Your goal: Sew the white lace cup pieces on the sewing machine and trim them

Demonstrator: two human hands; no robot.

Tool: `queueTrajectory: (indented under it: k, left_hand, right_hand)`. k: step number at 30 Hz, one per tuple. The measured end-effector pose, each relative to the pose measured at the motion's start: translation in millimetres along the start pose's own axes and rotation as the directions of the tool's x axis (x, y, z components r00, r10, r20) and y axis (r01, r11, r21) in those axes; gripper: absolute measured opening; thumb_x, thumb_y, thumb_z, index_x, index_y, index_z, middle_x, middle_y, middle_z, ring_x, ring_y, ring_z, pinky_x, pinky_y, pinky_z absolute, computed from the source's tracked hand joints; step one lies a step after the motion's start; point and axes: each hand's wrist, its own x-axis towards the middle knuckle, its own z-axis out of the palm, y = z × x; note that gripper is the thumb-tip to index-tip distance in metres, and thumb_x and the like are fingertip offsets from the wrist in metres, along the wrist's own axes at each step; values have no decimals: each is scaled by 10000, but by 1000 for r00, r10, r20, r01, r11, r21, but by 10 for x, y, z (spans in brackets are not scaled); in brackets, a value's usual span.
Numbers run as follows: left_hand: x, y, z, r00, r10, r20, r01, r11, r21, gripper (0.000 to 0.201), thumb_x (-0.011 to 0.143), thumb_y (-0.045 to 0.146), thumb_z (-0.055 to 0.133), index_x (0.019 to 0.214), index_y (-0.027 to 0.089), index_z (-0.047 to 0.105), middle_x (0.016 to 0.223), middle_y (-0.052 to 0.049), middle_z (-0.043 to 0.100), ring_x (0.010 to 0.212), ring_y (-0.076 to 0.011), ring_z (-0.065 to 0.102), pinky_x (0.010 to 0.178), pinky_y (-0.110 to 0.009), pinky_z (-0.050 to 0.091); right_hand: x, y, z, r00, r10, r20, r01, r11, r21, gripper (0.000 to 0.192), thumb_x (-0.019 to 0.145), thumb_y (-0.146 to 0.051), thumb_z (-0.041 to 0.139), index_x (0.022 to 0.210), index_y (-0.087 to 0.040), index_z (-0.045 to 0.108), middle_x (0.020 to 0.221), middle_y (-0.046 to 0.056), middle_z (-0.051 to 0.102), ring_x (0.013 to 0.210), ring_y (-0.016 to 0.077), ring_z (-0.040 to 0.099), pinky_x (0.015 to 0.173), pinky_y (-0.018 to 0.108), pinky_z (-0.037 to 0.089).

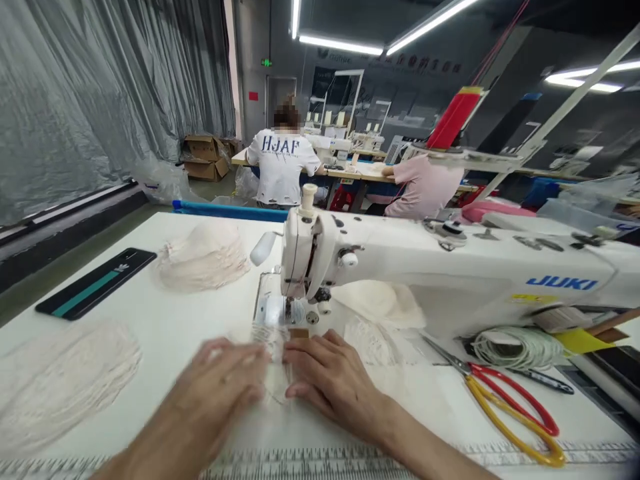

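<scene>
My left hand (220,380) and my right hand (333,377) lie flat, side by side, on a thin pale piece of fabric (273,383) on the white table. Both press the fabric just in front of the needle area (293,313) of a white JUKI sewing machine (450,267). Fingertips of the two hands nearly meet over the cloth. The left hand is blurred.
Piles of cream fabric pieces sit at the back left (203,257), the near left (60,380) and behind the machine head (380,300). Red and yellow scissors (505,400) and a cord coil (515,347) lie to the right. A dark phone-like slab (95,283) lies left. Two people sit at far tables.
</scene>
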Motion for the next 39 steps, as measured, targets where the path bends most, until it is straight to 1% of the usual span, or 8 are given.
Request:
queueTrajectory:
  k: [7,13,17,19,21,23,26,39]
  left_hand:
    - [-463,-93,-355,938,78,338,-73,997,-28,388,924,387,461,1285,248,433,1261,-64,562,1116,-196,510,991,-398,235]
    - [-860,150,-127,989,41,140,-41,999,2,691,725,656,569,1216,176,501,1157,-92,636,1041,-241,564,926,-378,282]
    - [-1085,401,-193,999,34,-21,-35,998,-58,293,938,104,374,1150,195,553,977,-50,682,914,-173,591,851,-338,318]
    - [-1166,550,-289,996,-81,40,89,944,-318,313,925,87,351,1097,218,578,841,-14,667,775,-144,583,783,-297,360]
    - [-1207,681,-388,922,-240,302,373,757,-536,198,902,206,448,1009,245,611,765,19,636,693,-132,557,694,-244,395]
    - [-1194,767,-459,743,-283,607,652,511,-560,156,843,345,538,889,233,636,724,31,610,660,-133,534,609,-209,396]
    - [-1102,814,-485,567,-222,793,814,297,-499,282,812,431,526,741,175,618,632,37,531,592,-117,459,540,-194,343]
    - [-1141,820,-381,548,-303,780,836,189,-514,344,773,476,558,683,144,559,633,26,484,605,-121,430,543,-201,335]
  right_hand:
    - [-106,-676,19,981,-111,161,114,993,-10,735,783,-705,432,1195,-99,487,1247,155,517,1146,263,444,959,416,351]
    - [-289,-1088,554,998,-66,10,67,973,-220,297,926,-229,413,1171,-93,512,1155,138,574,1114,255,464,916,402,364]
    - [-252,-1206,405,996,-34,86,18,983,185,238,894,-134,353,912,-122,591,742,61,593,701,170,527,695,329,416]
    - [-265,-1249,199,960,31,279,-185,815,548,187,887,-198,417,876,-129,590,689,21,553,633,124,497,622,251,412]
    - [-324,-1281,24,855,4,518,-455,485,747,155,857,-267,522,822,-127,578,677,-10,520,597,83,466,554,180,386]
    - [-417,-1299,-59,749,-24,662,-642,223,734,191,799,-303,617,800,-121,561,673,-26,499,583,64,443,523,151,365]
    - [-559,-1312,-27,662,59,747,-749,107,654,269,741,-322,683,879,-124,566,691,-25,522,601,71,467,542,159,381]
    - [-714,-1387,61,719,313,620,-690,224,688,244,765,-341,635,725,-103,600,612,-7,533,561,86,455,499,179,346]
